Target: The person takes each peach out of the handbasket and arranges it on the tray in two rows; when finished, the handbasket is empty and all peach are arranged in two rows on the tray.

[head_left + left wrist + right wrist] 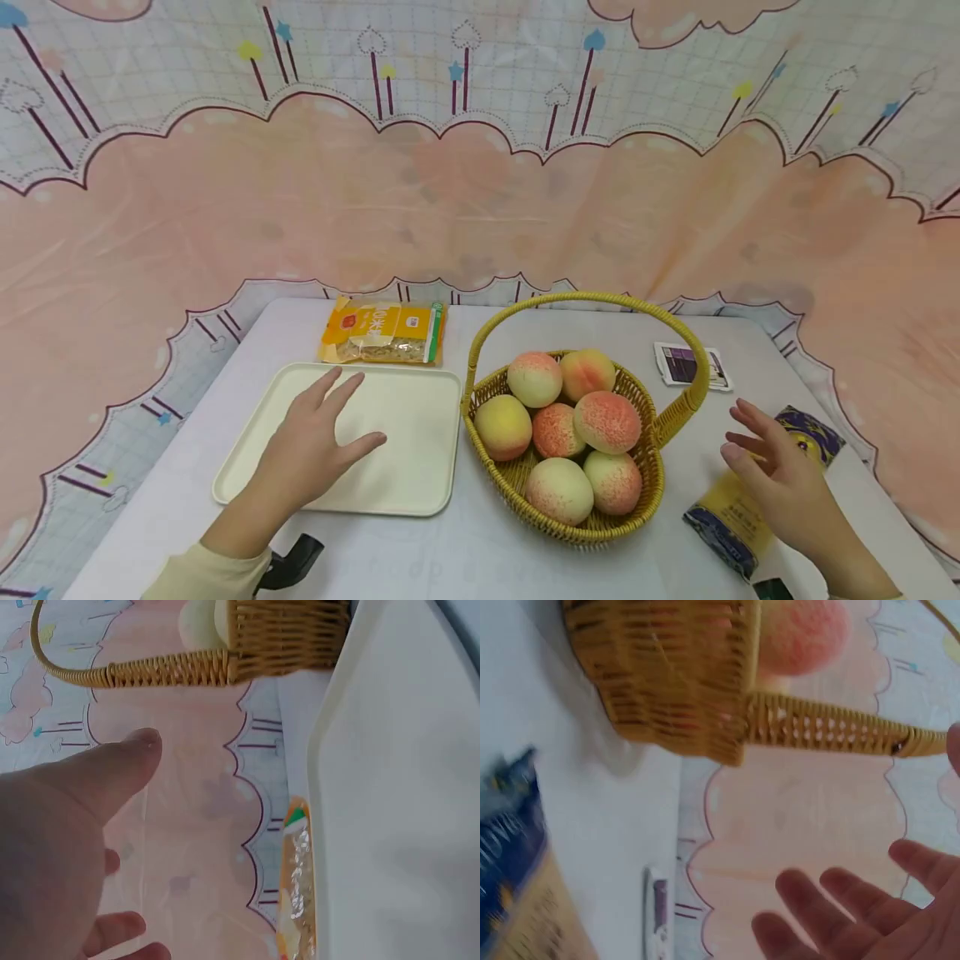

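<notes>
My left hand (311,446) hovers over the cream tray (408,467), thumb and fingers spread, holding nothing. Over on the right, my right hand (783,483) is held above a blue and gold packet (731,517), its fingers loosely extended and nothing in them. Between the hands stands a yellow wicker basket (502,492) with a tall arched handle. Several peaches (607,422) fill it, blushed red and pale yellow. In the right wrist view the fingers lie below the basket's handle (817,724), apart from it.
Behind the tray lies an orange and clear food packet (384,333). A small white and purple packet (692,367) rests behind the basket at the right. A patterned curtain (480,208) closes off the far edge of the white table (352,558).
</notes>
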The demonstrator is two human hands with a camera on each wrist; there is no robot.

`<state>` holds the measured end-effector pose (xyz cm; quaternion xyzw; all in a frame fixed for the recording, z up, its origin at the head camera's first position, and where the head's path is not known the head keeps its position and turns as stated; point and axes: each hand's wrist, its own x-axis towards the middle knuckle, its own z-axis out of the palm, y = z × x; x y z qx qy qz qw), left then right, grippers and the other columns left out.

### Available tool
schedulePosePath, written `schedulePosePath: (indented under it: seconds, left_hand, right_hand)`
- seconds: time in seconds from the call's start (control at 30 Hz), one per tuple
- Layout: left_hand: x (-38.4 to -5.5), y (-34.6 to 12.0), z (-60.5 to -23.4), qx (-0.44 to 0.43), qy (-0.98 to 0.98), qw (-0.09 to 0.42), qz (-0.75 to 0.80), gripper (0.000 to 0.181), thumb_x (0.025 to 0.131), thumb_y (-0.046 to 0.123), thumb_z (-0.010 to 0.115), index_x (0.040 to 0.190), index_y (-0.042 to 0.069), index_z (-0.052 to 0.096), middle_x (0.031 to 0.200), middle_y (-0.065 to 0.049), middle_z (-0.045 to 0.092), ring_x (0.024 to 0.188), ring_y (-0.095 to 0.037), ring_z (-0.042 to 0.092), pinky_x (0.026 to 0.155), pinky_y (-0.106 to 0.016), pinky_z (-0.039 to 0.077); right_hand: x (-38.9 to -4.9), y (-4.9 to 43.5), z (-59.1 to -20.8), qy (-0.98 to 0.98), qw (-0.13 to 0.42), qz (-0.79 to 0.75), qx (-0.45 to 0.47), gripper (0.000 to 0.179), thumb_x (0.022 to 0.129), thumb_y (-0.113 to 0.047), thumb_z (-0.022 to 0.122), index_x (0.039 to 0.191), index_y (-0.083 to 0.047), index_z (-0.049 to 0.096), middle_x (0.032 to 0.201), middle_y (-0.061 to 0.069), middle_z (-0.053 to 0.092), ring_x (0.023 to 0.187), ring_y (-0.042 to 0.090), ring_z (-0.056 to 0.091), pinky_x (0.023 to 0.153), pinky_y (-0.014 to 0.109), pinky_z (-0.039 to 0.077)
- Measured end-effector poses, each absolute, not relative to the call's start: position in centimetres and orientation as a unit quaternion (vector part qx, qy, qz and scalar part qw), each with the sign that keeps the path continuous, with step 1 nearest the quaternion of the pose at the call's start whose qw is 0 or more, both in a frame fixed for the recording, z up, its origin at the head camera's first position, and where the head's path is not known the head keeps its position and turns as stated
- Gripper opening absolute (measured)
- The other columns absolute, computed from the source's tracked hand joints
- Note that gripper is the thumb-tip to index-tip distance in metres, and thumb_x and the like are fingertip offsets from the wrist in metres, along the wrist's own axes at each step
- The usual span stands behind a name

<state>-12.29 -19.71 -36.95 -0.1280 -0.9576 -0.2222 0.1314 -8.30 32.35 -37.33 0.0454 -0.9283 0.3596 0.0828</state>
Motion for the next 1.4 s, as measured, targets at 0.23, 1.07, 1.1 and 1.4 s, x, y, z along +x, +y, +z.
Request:
schedulePosePath:
  seconds: [0.23, 1.07, 1.1, 1.4]
  left_hand:
    - [-11.7, -17.9, -37.9, -0.152, -0.938, 0.112, -0.291, 0.065, 0.082, 0.032, 0.083, 0.137, 0.006, 0.060, 0.139, -0.024, 0.054, 0.126, -0.046, 0.050, 0.100, -0.062, 0.041]
    - [-13.0, -8.2, -37.6, -0.309, -0.840, 0.019, -0.445, 0.061, 0.085, 0.026, 0.082, 0.137, 0.005, 0.059, 0.137, -0.007, 0.059, 0.124, -0.024, 0.056, 0.097, -0.042, 0.050]
    - [-13.1, -7.8, -37.6, -0.308, -0.837, 0.013, -0.452, 0.060, 0.086, 0.027, 0.081, 0.137, 0.005, 0.059, 0.137, -0.006, 0.059, 0.124, -0.024, 0.056, 0.098, -0.043, 0.050]
    - [-13.8, -4.8, -36.8, -0.316, -0.824, -0.017, -0.470, 0.061, 0.085, 0.025, 0.082, 0.139, 0.007, 0.058, 0.139, -0.003, 0.057, 0.130, -0.020, 0.050, 0.104, -0.044, 0.045]
  right_hand:
    - [-7.8, 31.1, -38.5, -0.896, 0.080, 0.431, 0.068, 0.050, 0.100, -0.010, 0.062, 0.143, 0.000, 0.039, 0.137, -0.004, 0.051, 0.105, -0.013, 0.053, 0.078, 0.014, 0.051]
    - [-7.0, 27.5, -40.7, -0.872, 0.067, 0.471, 0.115, 0.062, 0.085, 0.000, 0.078, 0.140, -0.003, 0.049, 0.140, 0.020, 0.053, 0.109, -0.006, 0.057, 0.079, 0.026, 0.056]
    - [-7.0, 27.4, -40.8, -0.872, 0.063, 0.472, 0.113, 0.063, 0.085, -0.001, 0.077, 0.140, -0.003, 0.048, 0.140, 0.025, 0.052, 0.109, -0.006, 0.056, 0.079, 0.026, 0.056]
    - [-6.8, 26.8, -41.3, -0.876, 0.028, 0.474, 0.080, 0.064, 0.089, -0.009, 0.077, 0.144, -0.004, 0.045, 0.145, 0.025, 0.046, 0.111, 0.010, 0.061, 0.080, 0.027, 0.056]
